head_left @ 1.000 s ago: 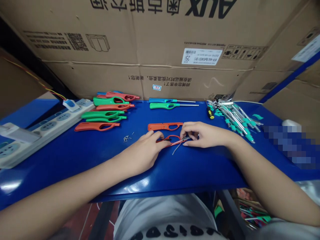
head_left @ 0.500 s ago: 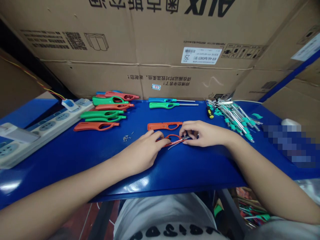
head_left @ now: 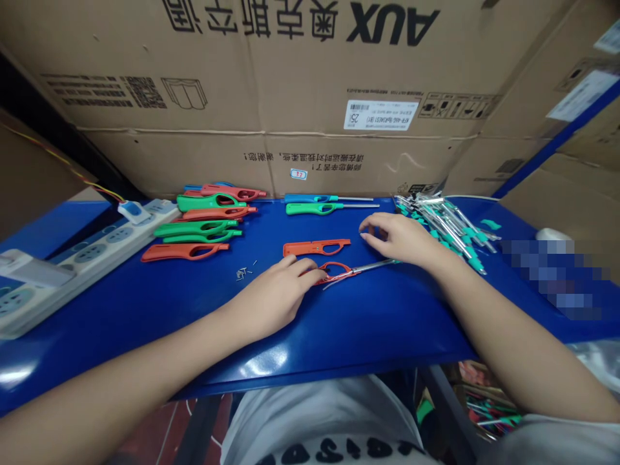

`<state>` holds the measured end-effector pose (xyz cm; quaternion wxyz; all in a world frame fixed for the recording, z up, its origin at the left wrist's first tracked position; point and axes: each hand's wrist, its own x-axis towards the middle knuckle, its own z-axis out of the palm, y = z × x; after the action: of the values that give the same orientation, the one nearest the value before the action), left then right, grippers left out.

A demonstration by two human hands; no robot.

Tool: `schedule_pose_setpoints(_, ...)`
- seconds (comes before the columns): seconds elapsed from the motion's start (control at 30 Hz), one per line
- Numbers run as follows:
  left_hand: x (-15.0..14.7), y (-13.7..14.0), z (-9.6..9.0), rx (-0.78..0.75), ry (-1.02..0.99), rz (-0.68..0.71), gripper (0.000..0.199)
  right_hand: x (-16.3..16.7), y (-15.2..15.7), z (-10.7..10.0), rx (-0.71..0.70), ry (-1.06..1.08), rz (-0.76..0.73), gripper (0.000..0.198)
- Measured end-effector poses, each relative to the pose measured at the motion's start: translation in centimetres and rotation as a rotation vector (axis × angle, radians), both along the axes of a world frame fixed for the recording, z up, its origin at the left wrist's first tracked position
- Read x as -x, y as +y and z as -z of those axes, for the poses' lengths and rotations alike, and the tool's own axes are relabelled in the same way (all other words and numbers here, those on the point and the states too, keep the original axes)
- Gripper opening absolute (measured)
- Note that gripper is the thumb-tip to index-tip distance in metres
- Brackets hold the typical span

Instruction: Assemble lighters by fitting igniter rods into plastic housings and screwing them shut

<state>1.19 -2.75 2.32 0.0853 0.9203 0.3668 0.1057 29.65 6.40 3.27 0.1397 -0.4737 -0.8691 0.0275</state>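
Observation:
My left hand (head_left: 276, 290) is closed on the grip end of an orange lighter handle half (head_left: 347, 274), which lies on the blue table. A metal lighter tube (head_left: 372, 266) sits at its right end, with thin wires along the handle. The other orange shell half (head_left: 301, 248) lies just beyond it. My right hand (head_left: 404, 237) is above the tube, thumb and fingers apart, holding nothing. To its right is a pile of metal tubes with teal ends (head_left: 458, 226). Small screws (head_left: 242, 273) lie left of my left hand.
Several red and green lighter handles (head_left: 198, 229) are stacked at the left beside a white power strip (head_left: 90, 258). A green lighter (head_left: 310, 208) and a blue lighter (head_left: 310, 198) with tubes lie at the back. A large cardboard box (head_left: 194, 155) stands behind the table.
My right hand has let go of the tube end and lifted away to the right and back. The tube now shows in full along the handle's end. My left hand stays on the handle.

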Motion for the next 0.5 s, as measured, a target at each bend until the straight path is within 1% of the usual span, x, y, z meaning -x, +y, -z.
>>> schedule_pose_setpoints(0.1,0.1,0.4,0.2,-0.032,-0.038,0.013,0.04,-0.9,0.7,-0.2,-0.035,-0.039,0.167,0.022)
schedule_pose_setpoints(0.17,0.2,0.6,0.3,-0.044,-0.05,0.021,0.041,-1.8,1.4,-0.5,-0.033,-0.029,0.295,0.023)
schedule_pose_setpoints(0.3,0.6,0.9,0.4,-0.036,-0.038,0.017,0.045,-4.1,2.5,-1.4,-0.016,0.129,0.536,0.024)
schedule_pose_setpoints(0.37,0.6,0.9,0.3,-0.025,-0.033,0.0,0.045,-5.3,2.8,-2.0,-0.035,0.154,0.641,0.026)
schedule_pose_setpoints(0.43,0.7,1.0,0.3,-0.018,-0.03,-0.014,0.045,-6.5,2.9,-2.4,-0.02,0.106,0.739,0.029)
schedule_pose_setpoints(0.5,0.7,1.0,0.3,-0.018,-0.034,-0.02,0.044,-7.5,3.1,-2.7,0.045,0.028,0.805,0.029)
